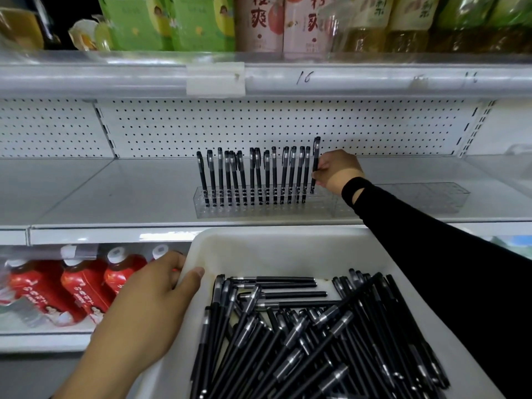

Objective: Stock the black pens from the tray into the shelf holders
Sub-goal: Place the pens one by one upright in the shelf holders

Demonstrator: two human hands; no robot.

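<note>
Nearest the camera, a heap of black pens (pixel 316 341) is lying crisscrossed in the white tray (pixel 259 246), filling its near part and leaving the far floor of the tray bare. The left hand (pixel 144 306) is gripping the tray's left rim, its thumb hooking over the edge to the inside while the other fingers (pixel 169 263) are curling round the outer wall. A black sleeve (pixel 431 243) is reaching across the tray's right side toward the shelf (pixel 115 191). Beyond the tray, the right hand (pixel 336 171) is pinching a single pen (pixel 316 156) by its lower barrel between thumb and fingertips, holding it nearly upright, cap up. The pen's lower end is sitting at the top of the clear holder (pixel 316 208), just right of the row of standing pens (pixel 253 174), and it is riding higher than they are. A second clear holder (pixel 431 197) is lying to the right, behind the wrist. The white pegboard (pixel 230 125) is backing the shelf. Red bottles (pixel 72 283) are standing on the lower shelf at left, and green and pink drink packs (pixel 201 21) are lining the shelf above.
</note>
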